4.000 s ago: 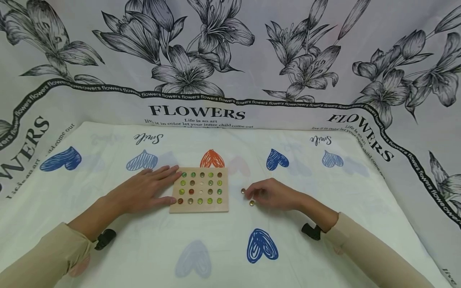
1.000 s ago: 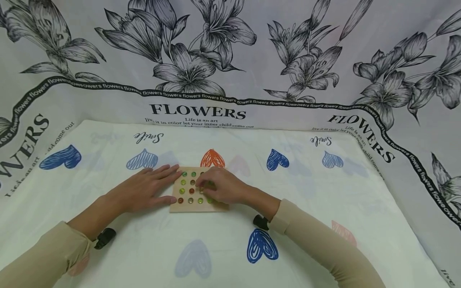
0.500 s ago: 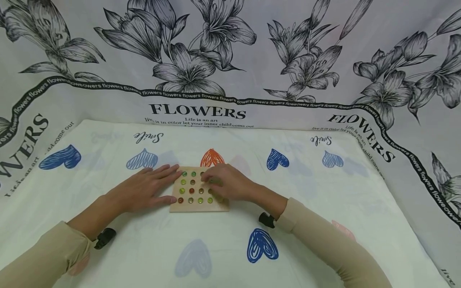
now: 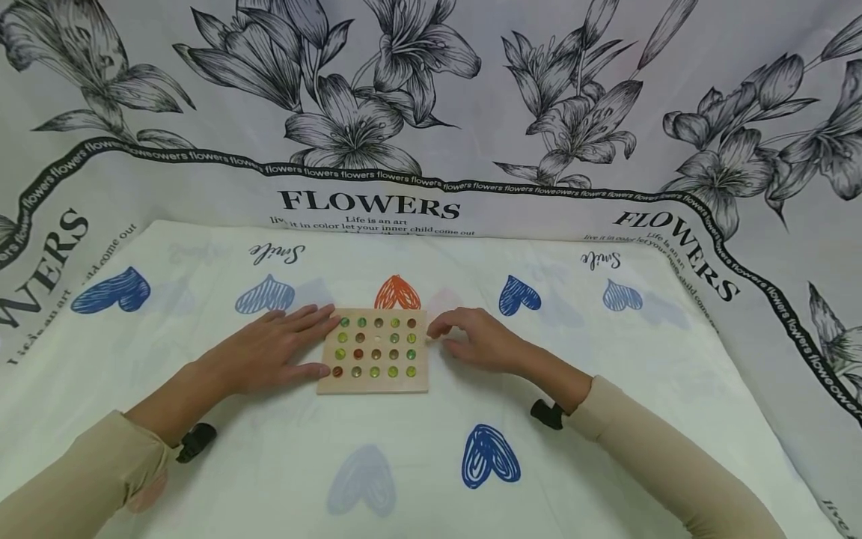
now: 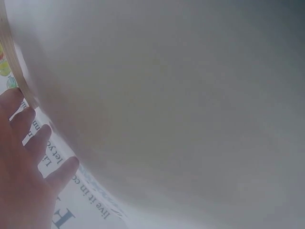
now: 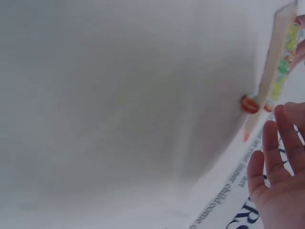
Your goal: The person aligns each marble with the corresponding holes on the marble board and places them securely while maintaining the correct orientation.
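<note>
A pale wooden board (image 4: 370, 385) lies on the cloth with rows of green, yellow, brown and red marbles in its holes. One hole near its middle, in the second row from the back, is bare. My left hand (image 4: 269, 355) rests with straight fingers at the board's left edge, thumb and fingertips touching it. Just beyond the right edge hovers my right hand (image 4: 481, 340), fingers loosely bent. Beside the board's edge, near those fingertips, sits a loose orange-brown marble (image 6: 249, 103); in the right wrist view the visible fingers are apart from it.
A white cloth (image 4: 269, 464) printed with hearts covers the table. Behind it hangs a flower-printed cloth (image 4: 552, 217). Each wrist carries a small black device, such as the right one (image 4: 547, 414).
Two marbles lay on the cloth four seconds ago; a third-row hole has since gained one. My right hand has moved right, off the board, towards a marble at its edge. The left stays put.
</note>
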`<state>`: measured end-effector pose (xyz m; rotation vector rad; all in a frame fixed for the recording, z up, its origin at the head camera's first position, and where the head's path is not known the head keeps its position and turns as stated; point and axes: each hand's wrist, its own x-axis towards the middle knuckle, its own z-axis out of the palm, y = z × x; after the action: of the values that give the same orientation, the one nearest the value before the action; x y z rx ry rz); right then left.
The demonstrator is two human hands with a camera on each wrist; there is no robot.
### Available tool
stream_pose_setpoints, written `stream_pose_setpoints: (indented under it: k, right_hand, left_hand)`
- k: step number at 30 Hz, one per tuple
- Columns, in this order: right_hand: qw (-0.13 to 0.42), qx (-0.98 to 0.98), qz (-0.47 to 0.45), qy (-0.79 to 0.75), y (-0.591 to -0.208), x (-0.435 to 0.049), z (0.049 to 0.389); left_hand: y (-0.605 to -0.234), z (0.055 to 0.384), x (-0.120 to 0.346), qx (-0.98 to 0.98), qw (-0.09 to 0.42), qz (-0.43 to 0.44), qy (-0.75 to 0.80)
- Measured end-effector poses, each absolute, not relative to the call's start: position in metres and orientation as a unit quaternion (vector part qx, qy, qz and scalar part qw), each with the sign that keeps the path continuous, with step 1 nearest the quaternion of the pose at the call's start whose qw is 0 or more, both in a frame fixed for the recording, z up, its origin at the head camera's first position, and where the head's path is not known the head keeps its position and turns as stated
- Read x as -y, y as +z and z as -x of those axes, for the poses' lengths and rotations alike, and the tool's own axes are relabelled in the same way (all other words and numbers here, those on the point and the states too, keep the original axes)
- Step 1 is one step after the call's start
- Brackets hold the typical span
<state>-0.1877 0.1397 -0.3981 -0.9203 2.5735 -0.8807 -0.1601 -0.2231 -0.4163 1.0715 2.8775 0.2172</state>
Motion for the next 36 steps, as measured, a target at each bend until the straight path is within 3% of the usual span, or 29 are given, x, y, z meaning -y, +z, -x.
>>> stream_pose_setpoints:
  k: [15,36]
  right_hand:
    - [0.154,-0.884,0.322,-0.303,-0.412,-0.168,0.182]
    - [0.112,-0.879,0.341,-0.315,-0.403,-0.134,0.193]
  left_hand:
    - [-0.415,0.159,0.223,-0.936,0.035,-0.343,0.068]
    - [-0.416,0.159,0.223,-0.935,0.03,-0.345,0.075]
